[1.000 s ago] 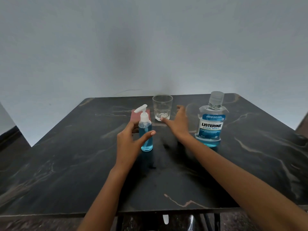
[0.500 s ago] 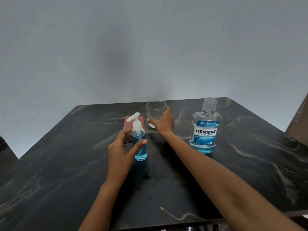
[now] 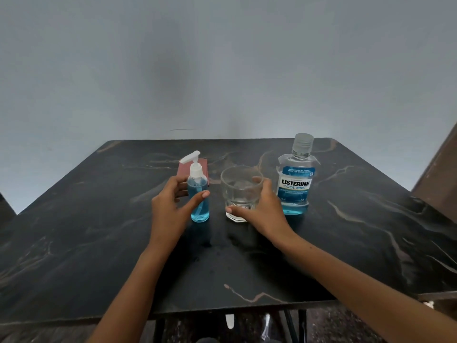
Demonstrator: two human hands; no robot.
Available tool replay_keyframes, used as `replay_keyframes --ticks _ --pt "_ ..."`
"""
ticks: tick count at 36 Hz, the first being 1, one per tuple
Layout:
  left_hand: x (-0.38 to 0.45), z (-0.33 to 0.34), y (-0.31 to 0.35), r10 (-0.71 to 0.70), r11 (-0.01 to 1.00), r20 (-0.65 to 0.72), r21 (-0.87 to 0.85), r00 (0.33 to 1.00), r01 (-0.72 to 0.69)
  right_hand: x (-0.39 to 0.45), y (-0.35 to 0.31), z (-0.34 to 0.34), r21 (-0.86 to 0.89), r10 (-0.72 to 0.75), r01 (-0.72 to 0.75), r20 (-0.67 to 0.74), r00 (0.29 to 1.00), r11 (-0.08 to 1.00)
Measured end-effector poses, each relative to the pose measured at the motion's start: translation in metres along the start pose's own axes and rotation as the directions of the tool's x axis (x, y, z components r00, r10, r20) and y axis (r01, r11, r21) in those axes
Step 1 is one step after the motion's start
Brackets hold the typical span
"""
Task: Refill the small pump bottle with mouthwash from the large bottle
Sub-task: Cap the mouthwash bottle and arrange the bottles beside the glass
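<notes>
Dark marbled surface (image 3: 99, 243). Small pump bottle (image 3: 198, 194), blue liquid, upright near centre; left hand (image 3: 170, 209) cupped around it, grip loose. Right hand (image 3: 262, 211) grasping clear glass (image 3: 241, 191) just beside. Large bottle (image 3: 295, 179), capped, upright, right of glass.

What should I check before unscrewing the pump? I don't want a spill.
1. Small pump bottle upright: ok.
2. Left hand gripping it: not ok, fingers spread around it, thumb near its front.
3. Pump head still fitted: ok.
4. Large bottle capped, upright: ok.
5. Right hand free: not ok, holding the glass.
6. Table dry: cannot tell.
</notes>
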State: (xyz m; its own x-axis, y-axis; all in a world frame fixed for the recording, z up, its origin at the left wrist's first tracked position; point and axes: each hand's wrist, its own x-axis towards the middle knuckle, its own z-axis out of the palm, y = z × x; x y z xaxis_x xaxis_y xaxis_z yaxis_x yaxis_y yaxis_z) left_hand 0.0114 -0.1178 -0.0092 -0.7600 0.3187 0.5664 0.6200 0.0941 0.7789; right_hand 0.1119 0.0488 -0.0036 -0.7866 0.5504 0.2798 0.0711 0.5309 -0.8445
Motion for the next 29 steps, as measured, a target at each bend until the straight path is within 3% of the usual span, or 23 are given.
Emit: replay_keyframes --ticks 8,14,21,25,29 --pt "0.0 -0.001 0.001 -0.015 1.0 0.018 0.006 1.0 0.015 -0.019 -0.003 -0.008 0.02 -0.018 0.018 0.018 1.0 1.0" --pt "0.004 -0.004 0.002 -0.126 0.988 0.053 -0.085 0.991 0.13 -0.023 -0.009 -0.015 -0.029 -0.019 0.022 0.083 0.996 0.999" --pt "0.001 -0.014 0.009 -0.186 0.966 0.134 -0.154 0.973 0.206 -0.058 -0.017 -0.038 -0.121 -0.048 0.049 0.016 0.999 0.991" --pt "-0.008 -0.02 0.019 -0.2 0.952 0.221 -0.186 0.955 0.243 -0.077 -0.021 -0.048 -0.104 -0.133 0.128 -0.044 0.99 0.986" --pt "-0.023 -0.013 0.035 -0.184 0.943 0.261 -0.223 0.948 0.245 -0.084 -0.027 -0.051 -0.056 -0.229 0.228 -0.011 0.973 0.972"
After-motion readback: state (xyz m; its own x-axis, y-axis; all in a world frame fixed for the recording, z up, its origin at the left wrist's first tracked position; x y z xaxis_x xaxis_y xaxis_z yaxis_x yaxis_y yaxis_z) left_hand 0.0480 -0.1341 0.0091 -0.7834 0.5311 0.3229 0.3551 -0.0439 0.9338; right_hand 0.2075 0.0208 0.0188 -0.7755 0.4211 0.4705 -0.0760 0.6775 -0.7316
